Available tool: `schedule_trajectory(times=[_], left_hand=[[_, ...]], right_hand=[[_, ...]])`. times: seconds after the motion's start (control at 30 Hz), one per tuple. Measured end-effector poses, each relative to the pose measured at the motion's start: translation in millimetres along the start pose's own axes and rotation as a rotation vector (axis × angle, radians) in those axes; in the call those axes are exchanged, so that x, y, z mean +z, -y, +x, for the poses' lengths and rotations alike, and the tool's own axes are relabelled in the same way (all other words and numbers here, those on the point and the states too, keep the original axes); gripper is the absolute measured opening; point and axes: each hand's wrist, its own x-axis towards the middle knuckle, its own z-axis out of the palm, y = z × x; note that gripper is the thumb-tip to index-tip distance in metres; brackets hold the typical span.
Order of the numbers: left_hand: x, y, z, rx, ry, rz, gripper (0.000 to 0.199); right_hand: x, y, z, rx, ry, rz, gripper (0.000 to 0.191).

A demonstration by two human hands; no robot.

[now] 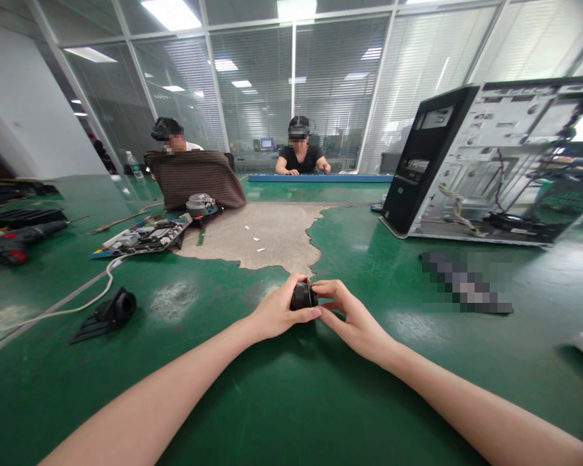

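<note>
A small black round part (pixel 301 296) is held just above the green table, in the middle of the view. Around its left side my left hand (pixel 276 309) is closed, thumb in front and fingers behind. My right hand (pixel 347 314) pinches the right edge of the same part with its thumb and fingertips. To the left, a black part with a round ring and a flat base (pixel 111 312) lies on the table (pixel 252 401), apart from both hands.
An open computer case (pixel 476 168) stands at the right. Circuit boards (pixel 146 236), a metal-topped fan (pixel 201 206), a brown cloth-covered object (pixel 192 178), a white cable (pixel 107 278) and a power drill (pixel 17 243) are at the left. Two people sit across the table.
</note>
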Motion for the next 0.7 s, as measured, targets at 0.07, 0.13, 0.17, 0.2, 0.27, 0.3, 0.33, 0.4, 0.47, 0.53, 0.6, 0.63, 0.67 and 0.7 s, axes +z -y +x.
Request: schedule_trajectory(times=[0.07, 0.13, 0.17, 0.2, 0.27, 0.3, 0.33, 0.4, 0.47, 0.53, 0.6, 0.63, 0.67, 0.7], left_hand=[[0.0, -0.7, -0.2, -0.004, -0.002, -0.012, 0.055], [0.2, -1.2, -0.1, -0.003, -0.006, -0.027, 0.055], [0.3, -1.3, -0.1, -0.001, -0.008, -0.031, 0.055], [0.4, -1.3, 0.0, 0.001, -0.007, -0.029, 0.054], [0.5, -0.9, 0.1, 0.008, -0.003, -0.014, 0.055], [0.6, -0.5, 0.2, 0.012, 0.0, -0.004, 0.055], [0.6, -0.1, 0.2, 0.016, 0.002, 0.005, 0.056], [0.7, 0.8, 0.2, 0.019, -0.001, 0.012, 0.056], [0.7, 1.3, 0.3, 0.016, -0.004, 0.013, 0.056], [0.8, 1.4, 0.4, 0.014, -0.005, 0.011, 0.055], [0.9, 1.5, 0.5, 0.014, -0.007, 0.005, 0.054], [1.0, 1.5, 0.6, 0.013, -0.008, 0.0, 0.054], [1.0, 1.6, 0.5, 0.012, -0.008, -0.007, 0.054], [1.0, 1.6, 0.5, 0.01, -0.008, -0.013, 0.054]], right_hand=[[-0.1, -0.5, 0.1, 0.016, 0.005, 0.001, 0.028], [-0.2, -0.2, 0.1, 0.037, 0.017, 0.005, 0.034], [-0.2, 0.3, 0.0, 0.045, 0.023, 0.005, 0.036], [-0.2, 1.0, -0.1, 0.047, 0.029, 0.004, 0.037], [-0.1, 2.7, -0.4, 0.03, 0.028, -0.002, 0.037], [0.0, 3.6, -0.5, 0.014, 0.024, -0.002, 0.035], [0.2, 4.4, -0.7, -0.003, 0.021, 0.0, 0.034], [0.5, 5.3, -1.2, -0.027, 0.015, 0.009, 0.031], [0.5, 4.9, -1.5, -0.025, 0.017, 0.015, 0.028], [0.3, 3.1, -1.5, -0.014, 0.013, 0.014, 0.026], [0.0, 0.8, -1.2, -0.008, 0.005, 0.003, 0.024], [-0.1, -0.1, -0.9, -0.005, 0.001, -0.003, 0.024], [-0.2, -0.7, -0.6, 0.002, 0.0, -0.007, 0.025], [-0.3, -0.9, -0.4, 0.011, 0.002, -0.007, 0.027]])
